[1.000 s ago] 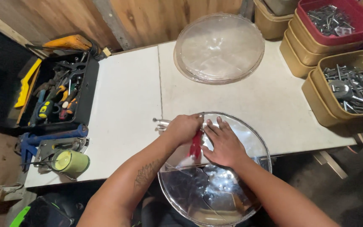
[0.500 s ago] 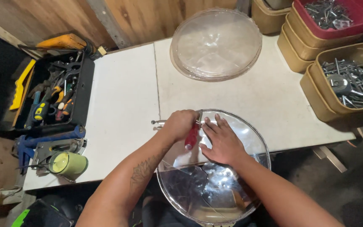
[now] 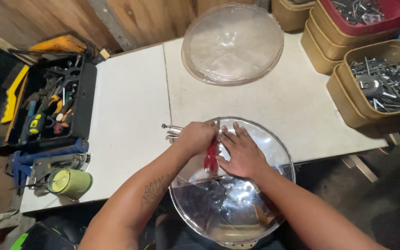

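Clear plastic, the domed cover (image 3: 237, 194) looked light, slippery and crack-prone, so the right hand (image 3: 239, 155) pressed fingers spread flat near its rim while the left hand (image 3: 195, 137) gripped red-handled pliers (image 3: 210, 157).

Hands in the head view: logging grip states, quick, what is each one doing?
Left hand: closed around a red-handled tool.
Right hand: open, fingers spread flat on the round clear plastic dome.

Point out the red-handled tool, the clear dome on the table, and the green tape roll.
red-handled tool (image 3: 210, 157), head view, on its red handle.
clear dome (image 3: 232, 44), head view, on its top surface.
green tape roll (image 3: 70, 183), head view, on its side.
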